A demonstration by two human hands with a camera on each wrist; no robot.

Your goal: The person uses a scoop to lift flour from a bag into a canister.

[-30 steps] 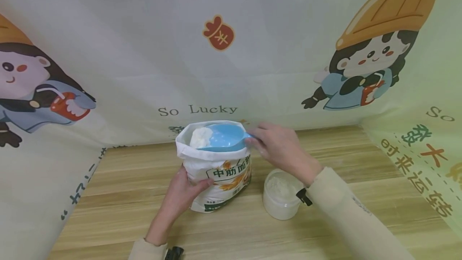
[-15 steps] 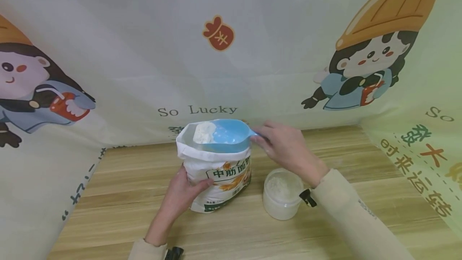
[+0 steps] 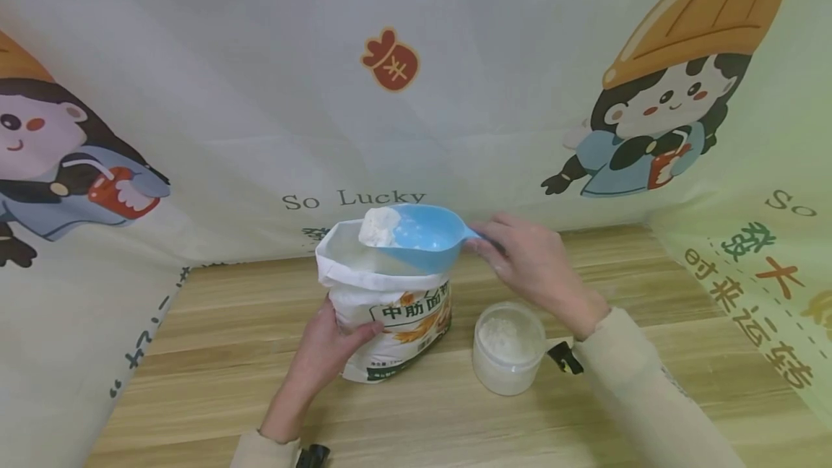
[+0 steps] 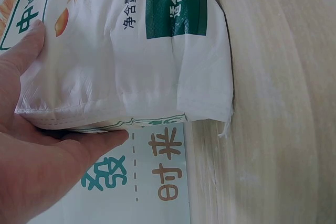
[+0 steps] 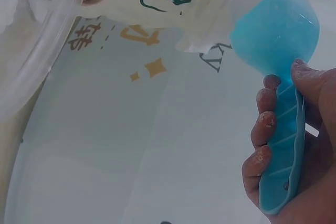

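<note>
A white flour bag (image 3: 396, 331) stands upright on the table, its top folded outward and open. My left hand (image 3: 331, 345) grips the bag's left side; in the left wrist view the thumb lies on the front and the fingers (image 4: 100, 145) reach behind. A blue scoop (image 3: 429, 231) sits over the bag's mouth, with a lump of white flour (image 3: 380, 227) at its front end. My right hand (image 3: 533, 262) holds the scoop's handle (image 5: 283, 150), fingers curled round it. A clear round tub (image 3: 509, 363) with some flour inside stands right of the bag, below my right hand.
The wood-grain table (image 3: 214, 352) extends around the bag and tub. A printed cloth (image 3: 494, 92) with cartoon figures hangs behind and along both sides.
The scoop with its flour has risen out of the bag's mouth and shifted a little right with my right hand. My left hand and the bag stay in place.
</note>
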